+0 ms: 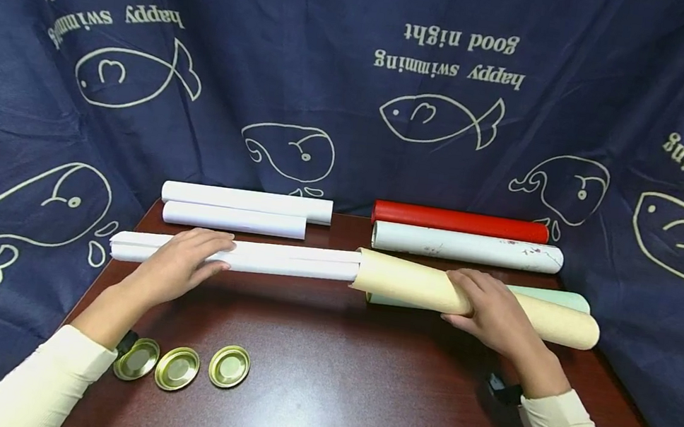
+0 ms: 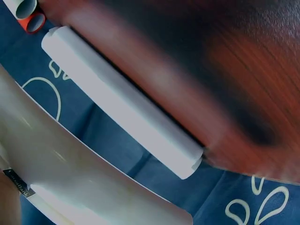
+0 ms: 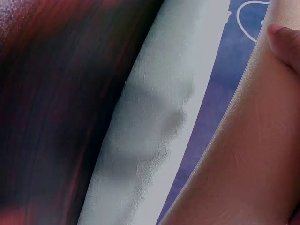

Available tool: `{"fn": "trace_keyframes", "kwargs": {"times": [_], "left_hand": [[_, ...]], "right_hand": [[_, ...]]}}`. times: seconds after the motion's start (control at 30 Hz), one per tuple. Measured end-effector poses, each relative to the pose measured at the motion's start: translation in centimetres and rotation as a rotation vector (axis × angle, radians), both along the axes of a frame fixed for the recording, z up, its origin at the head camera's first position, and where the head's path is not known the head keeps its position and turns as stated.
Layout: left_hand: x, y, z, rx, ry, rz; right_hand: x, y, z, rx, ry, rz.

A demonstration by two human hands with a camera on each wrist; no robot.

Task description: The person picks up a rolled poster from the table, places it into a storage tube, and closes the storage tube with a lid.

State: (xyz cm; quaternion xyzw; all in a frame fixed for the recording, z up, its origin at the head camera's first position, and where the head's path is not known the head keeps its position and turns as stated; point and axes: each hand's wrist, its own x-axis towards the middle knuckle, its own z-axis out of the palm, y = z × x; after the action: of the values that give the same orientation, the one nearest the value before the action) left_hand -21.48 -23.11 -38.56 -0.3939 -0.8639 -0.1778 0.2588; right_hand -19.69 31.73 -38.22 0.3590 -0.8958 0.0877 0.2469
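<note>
My left hand (image 1: 177, 263) grips a long rolled sheet of white paper (image 1: 291, 262) near its left part. In the left wrist view this white roll crosses the lower left, with a small dark label on it. My right hand (image 1: 488, 315) grips a cream-coloured tube (image 1: 401, 278) around its middle, the thumb (image 3: 285, 44) showing along it in the right wrist view. The roll's right end meets the open left mouth of the cream tube, the tube's rim overlapping it. Behind and below the tube lies a pale green tube (image 1: 552, 296), partly hidden.
Two white paper rolls (image 1: 247, 200) lie at the back left of the brown table (image 1: 325, 354). A red tube (image 1: 463, 221) and a white patterned tube (image 1: 466, 247) lie at the back right. Several gold lids (image 1: 229, 366) sit front left. Blue printed cloth (image 1: 356, 101) surrounds the table.
</note>
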Motion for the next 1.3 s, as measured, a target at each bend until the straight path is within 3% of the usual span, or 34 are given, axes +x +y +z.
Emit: {"fn": "trace_keyframes", "kwargs": {"times": [0.33, 0.53, 0.9, 1.3], "left_hand": [[0.8, -0.2, 0.7, -0.019, 0.021, -0.006], [1.2, 0.1, 0.9, -0.025, 0.055, -0.042], [2.4, 3.1, 1.6, -0.04, 0.155, -0.092], [3.4, 6.5, 0.6, -0.085, 0.206, -0.139]], "right_hand": [[0.6, 0.3, -0.2, -0.029, 0.013, 0.023], [0.7, -0.3, -0.3, -0.028, 0.019, 0.05], [1.2, -1.8, -0.3, -0.021, 0.036, 0.069], [1.4, -3.1, -0.5, 0.018, 0.062, 0.081]]}}
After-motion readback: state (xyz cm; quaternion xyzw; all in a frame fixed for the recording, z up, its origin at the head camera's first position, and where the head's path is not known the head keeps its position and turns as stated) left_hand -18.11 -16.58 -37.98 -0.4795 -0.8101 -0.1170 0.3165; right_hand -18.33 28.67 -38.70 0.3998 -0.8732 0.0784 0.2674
